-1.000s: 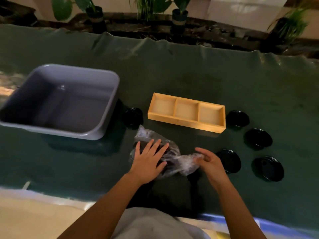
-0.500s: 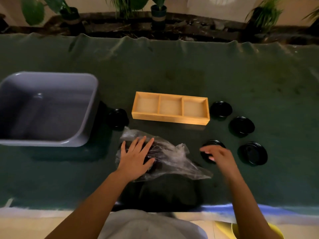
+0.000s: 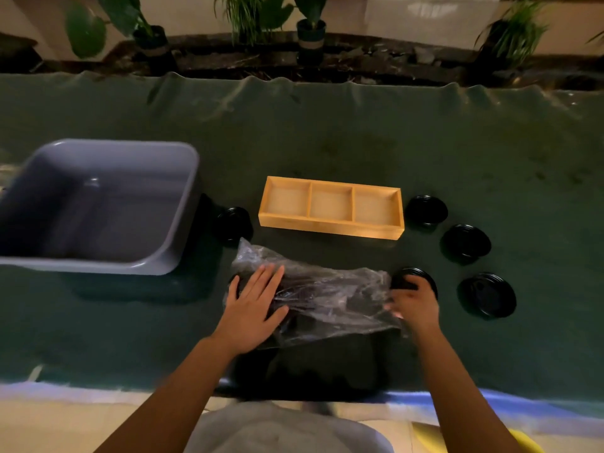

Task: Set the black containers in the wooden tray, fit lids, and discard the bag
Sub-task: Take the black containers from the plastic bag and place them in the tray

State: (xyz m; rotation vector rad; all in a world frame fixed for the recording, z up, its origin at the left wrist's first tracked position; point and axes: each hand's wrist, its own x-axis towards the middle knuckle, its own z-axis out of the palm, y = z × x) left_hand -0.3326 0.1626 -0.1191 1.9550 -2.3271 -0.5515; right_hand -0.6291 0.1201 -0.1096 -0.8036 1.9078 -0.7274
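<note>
A clear plastic bag (image 3: 327, 295) with dark containers inside lies on the green cloth in front of me. My left hand (image 3: 253, 305) rests flat on the bag's left end, fingers spread. My right hand (image 3: 413, 305) pinches the bag's right, open end. The wooden tray (image 3: 330, 230) with three empty compartments stands just beyond the bag. Several black round lids lie to the right: one (image 3: 426, 210) by the tray's end, one (image 3: 465, 244) further right, one (image 3: 487, 295) nearest me, and one (image 3: 413, 276) partly hidden by my right hand. Another black round piece (image 3: 233, 222) sits left of the tray.
A grey plastic tub (image 3: 183, 204), empty, stands at the left, close to the black piece. The green cloth (image 3: 327, 132) covers the table to its far edge, where potted plants (image 3: 310, 27) stand. The near table edge runs just under my forearms.
My right hand went off the bag toward the lid on the right, then returned to the bag's open end. The bag is now stretched out longer to the right. Left hand stayed put.
</note>
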